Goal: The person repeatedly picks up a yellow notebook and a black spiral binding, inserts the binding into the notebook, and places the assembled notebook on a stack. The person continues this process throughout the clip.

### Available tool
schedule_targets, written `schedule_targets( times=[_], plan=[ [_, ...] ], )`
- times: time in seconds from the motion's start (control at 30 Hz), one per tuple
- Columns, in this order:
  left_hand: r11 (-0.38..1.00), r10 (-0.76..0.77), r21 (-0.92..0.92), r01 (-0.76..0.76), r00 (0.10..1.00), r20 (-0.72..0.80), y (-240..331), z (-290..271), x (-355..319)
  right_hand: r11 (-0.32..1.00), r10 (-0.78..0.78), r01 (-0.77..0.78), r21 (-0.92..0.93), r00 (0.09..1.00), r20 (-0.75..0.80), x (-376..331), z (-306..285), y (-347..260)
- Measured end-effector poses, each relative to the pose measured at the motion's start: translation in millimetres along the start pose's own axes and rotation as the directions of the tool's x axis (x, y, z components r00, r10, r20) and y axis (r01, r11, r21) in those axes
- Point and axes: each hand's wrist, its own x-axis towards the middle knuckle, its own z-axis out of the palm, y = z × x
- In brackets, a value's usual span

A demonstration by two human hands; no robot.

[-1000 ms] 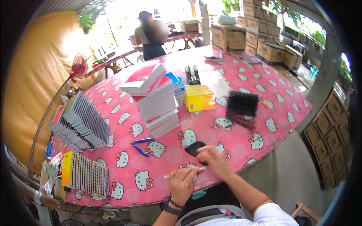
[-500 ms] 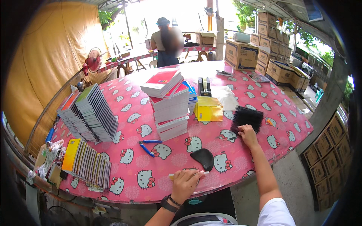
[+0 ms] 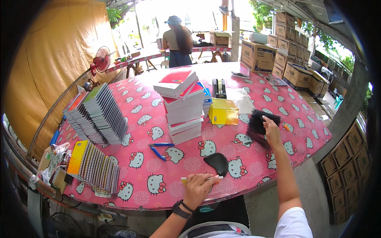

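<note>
- Clock read from the middle of the pink cat-print desk [image 3: 168, 198], 12 at its far edge.
- Left hand [image 3: 197, 186], 6 o'clock: I have its grip closed on a thin white-edged booklet with some yellow [image 3: 183, 179], held flat near the desk's near edge; mostly covered by the fingers.
- Right hand [image 3: 271, 129], 3 o'clock: fingers on the heap of loose black coils [image 3: 254, 123]. Cannot tell whether its grip has taken one.
- Done, as I judge it: coils show along the tall stack of dark-coiled notebooks [image 3: 104, 119] at 9 and the row of yellow-covered coiled notebooks [image 3: 93, 168] at 8.
- Left, as I judge it: no coil visible on the held booklet or the high red-covered paper stack [image 3: 183, 115] at 11. Yellow-covered booklets [image 3: 223, 113], between 1 and 2: binding unclear.
- Writing: small multicoloured mark on the top red cover, small pale patch on the front yellow booklet, dark printed panels on the brown cardboard carton [image 3: 258, 57] at 1. None legible enough to log.
</note>
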Motion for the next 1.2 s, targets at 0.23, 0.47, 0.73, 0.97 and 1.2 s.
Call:
schedule_targets(
  times=[0.23,0.47,0.73,0.97,1.2],
  plan=[
    [0.999,-0.023,-0.043,0.022,1.0,-0.011,-7.0,3.5,4.0,0.797,-0.082,-0.258,0.547,0.85,0.52,-58.1,-8.6,-108.5],
    [0.993,-0.102,-0.049,0.103,0.995,0.021,-4.6,3.2,8.8,0.641,-0.098,-0.448,0.623,0.757,0.646,-107.2,-10.9,-146.2],
    [0.988,-0.146,-0.049,0.148,0.989,0.03,-6.8,5.1,9.2,0.64,-0.15,-0.35,0.685,0.817,0.557,-113.6,-16.4,-153.9],
    [0.987,-0.146,-0.055,0.15,0.987,0.071,-3.8,3.5,13.0,0.698,-0.311,-0.157,0.699,0.813,0.493,-109.5,-9.3,-146.8],
    [0.985,-0.168,-0.027,0.171,0.981,0.099,-1.0,0.1,10.8,0.6,-0.279,-0.278,0.75,0.806,0.522,-108.2,-0.8,-148.0]
  ],
)
